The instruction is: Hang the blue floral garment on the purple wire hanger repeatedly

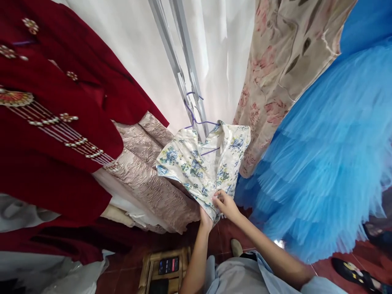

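A short-sleeved white blouse (196, 169) with blue and yellow-green flowers hangs by a purple hanger (194, 119) at the middle of the view. Its front is open at the neck. With thumb and fingertips, my right hand (226, 204) pinches the blouse's front edge near the bottom. My left hand (206, 219) holds the lower hem from the left side, its fingers mostly hidden by the cloth.
Dark red garments with beading (82, 94) and a pinkish textured garment (153, 179) hang on the left. A beige floral dress (263, 94) and a blue ruffled tulle dress (324, 155) hang on the right. Below, a phone (168, 266) lies on a wooden stool (146, 271).
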Action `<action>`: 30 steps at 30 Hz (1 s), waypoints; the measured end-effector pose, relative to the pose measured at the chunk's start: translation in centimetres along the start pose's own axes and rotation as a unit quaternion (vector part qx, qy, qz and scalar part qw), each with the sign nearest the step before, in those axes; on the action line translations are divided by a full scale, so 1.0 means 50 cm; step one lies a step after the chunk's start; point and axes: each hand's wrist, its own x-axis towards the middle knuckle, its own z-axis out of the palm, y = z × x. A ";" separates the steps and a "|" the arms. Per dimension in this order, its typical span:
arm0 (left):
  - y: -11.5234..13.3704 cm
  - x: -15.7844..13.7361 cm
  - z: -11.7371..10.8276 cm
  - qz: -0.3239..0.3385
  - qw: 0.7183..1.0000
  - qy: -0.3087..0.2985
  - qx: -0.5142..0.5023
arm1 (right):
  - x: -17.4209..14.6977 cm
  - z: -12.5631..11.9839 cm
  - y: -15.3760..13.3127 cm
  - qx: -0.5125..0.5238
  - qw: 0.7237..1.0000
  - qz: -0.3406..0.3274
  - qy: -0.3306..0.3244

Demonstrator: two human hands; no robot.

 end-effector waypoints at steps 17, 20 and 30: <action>-0.033 0.023 -0.092 0.133 0.973 0.080 0.173 | 0.037 0.019 -0.091 0.138 0.978 0.153 -0.020; -0.036 0.022 -0.078 0.123 0.975 0.070 0.169 | 0.066 0.002 -0.165 0.198 0.975 0.103 0.023; -0.045 -0.020 -0.033 0.130 0.975 0.060 0.171 | 0.230 -0.098 -0.542 0.245 0.958 -0.136 0.061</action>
